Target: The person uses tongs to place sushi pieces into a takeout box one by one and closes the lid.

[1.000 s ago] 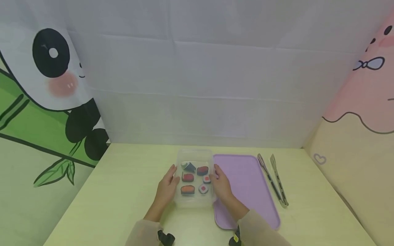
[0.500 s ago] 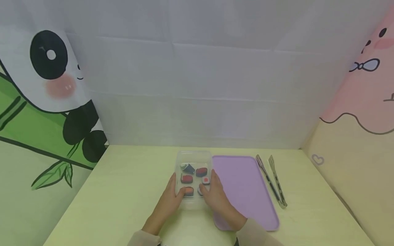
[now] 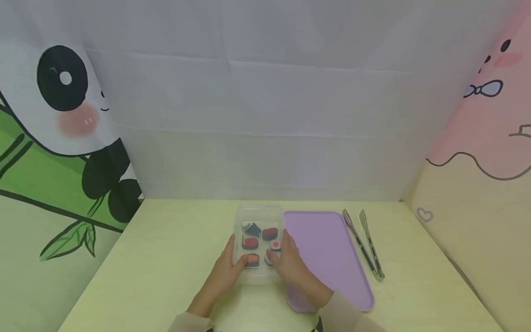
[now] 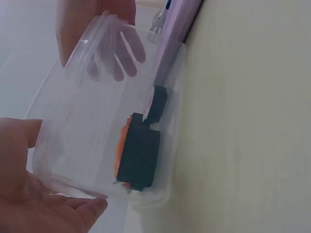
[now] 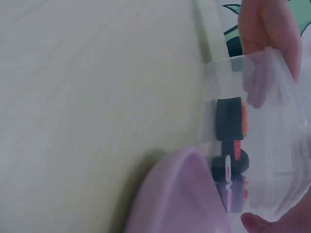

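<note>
A clear plastic food container (image 3: pixel 259 210) stands on the table, with several sushi pieces (image 3: pixel 250 243) inside: red-topped and orange-topped ones, small rolls and a dark cone. My left hand (image 3: pixel 221 272) grips its left side, thumb over the top near the orange-topped piece. On the opposite side my right hand (image 3: pixel 293 269) holds it the same way, its thumb partly covering a small roll. In the left wrist view the left fingertips (image 4: pixel 95 208) lie along the container's outer wall. Through the clear walls, dark-wrapped sushi (image 5: pixel 229 119) shows at the bottom in the right wrist view.
A purple tray (image 3: pixel 327 258) lies just right of the container, partly under my right forearm. Metal tongs (image 3: pixel 372 244) rest spread beyond the tray's right edge. A pale fabric wall (image 3: pixel 265 115) closes off the back of the table (image 3: pixel 166 258), and printed panels flank both sides.
Both hands have slid towards the container's near end, and the thumbs have moved inward over its top. The container stays in about the same place; the tray and tongs have not moved.
</note>
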`<state>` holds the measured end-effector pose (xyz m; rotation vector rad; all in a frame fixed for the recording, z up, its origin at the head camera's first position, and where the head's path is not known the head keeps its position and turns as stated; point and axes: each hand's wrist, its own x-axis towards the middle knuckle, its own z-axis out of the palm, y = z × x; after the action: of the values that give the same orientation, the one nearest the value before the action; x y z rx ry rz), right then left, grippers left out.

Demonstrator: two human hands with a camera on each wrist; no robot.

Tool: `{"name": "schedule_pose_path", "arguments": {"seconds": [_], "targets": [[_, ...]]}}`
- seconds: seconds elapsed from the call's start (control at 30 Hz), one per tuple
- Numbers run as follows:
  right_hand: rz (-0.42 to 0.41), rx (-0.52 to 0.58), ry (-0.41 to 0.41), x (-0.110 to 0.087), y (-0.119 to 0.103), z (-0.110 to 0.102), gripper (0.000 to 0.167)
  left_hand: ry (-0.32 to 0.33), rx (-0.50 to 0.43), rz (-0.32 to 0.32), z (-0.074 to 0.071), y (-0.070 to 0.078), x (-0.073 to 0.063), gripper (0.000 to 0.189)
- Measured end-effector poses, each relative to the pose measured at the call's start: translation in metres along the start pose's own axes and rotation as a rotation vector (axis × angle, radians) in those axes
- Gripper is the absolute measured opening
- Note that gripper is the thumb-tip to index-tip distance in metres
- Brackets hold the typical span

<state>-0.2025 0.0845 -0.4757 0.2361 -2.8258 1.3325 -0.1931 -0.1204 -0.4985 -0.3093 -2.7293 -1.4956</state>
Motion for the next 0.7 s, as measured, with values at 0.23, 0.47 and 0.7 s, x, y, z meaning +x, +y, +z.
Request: {"name": "schedule_pose_path", "arguments": {"seconds": [0.23,0.47,0.7], "targets": [[-0.016,-0.071,-0.005,0.034,-0.003,-0.008,0.077,-0.058,0.041,0.017,-0.015,-0.001,0.036,0.067],[0.025,-0.058,-0.018,0.045,0.006,0.004,0.076,-0.102,0.085,-0.013,-0.013,-0.008,0.049,0.065],[0.018,-0.006,-0.002,0.049,0.002,-0.003,0.072,-0.066,0.026,-0.036,-0.016,-0.011,0.055,0.064]]}}
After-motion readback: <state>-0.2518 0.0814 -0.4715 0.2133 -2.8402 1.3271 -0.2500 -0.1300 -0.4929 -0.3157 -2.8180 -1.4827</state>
